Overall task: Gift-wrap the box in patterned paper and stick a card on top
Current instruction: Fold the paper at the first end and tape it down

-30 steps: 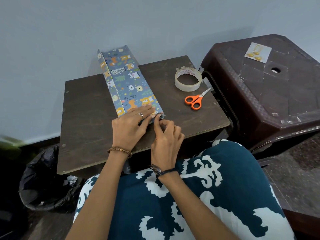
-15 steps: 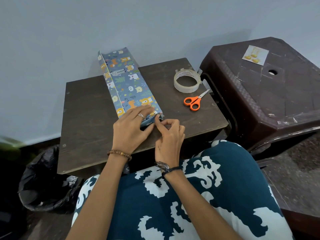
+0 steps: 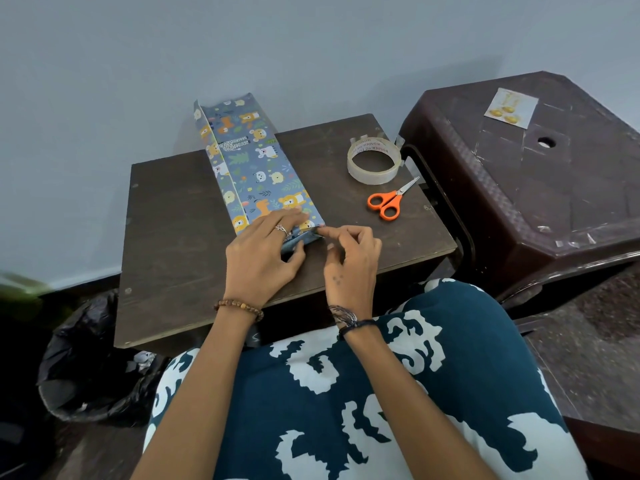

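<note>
Head view: wrapped box (image 3: 256,168) lies centre frame on table (image 3: 173,237), near end toward the person. Left hand (image 3: 263,258) presses flat on that end; right hand (image 3: 349,251) pinches the paper's corner fold. Card (image 3: 510,107) upper right on stool (image 3: 554,188).

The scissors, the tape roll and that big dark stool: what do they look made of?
Scissors: glossy orange handles, likely plastic; pale grey blades, likely metal.
Tape roll: see-through, shiny film, probably plastic, printed lettering inside the ring.
Stool: dark brown with moulded textured bands and a soft sheen, so probably moulded plastic.
</note>
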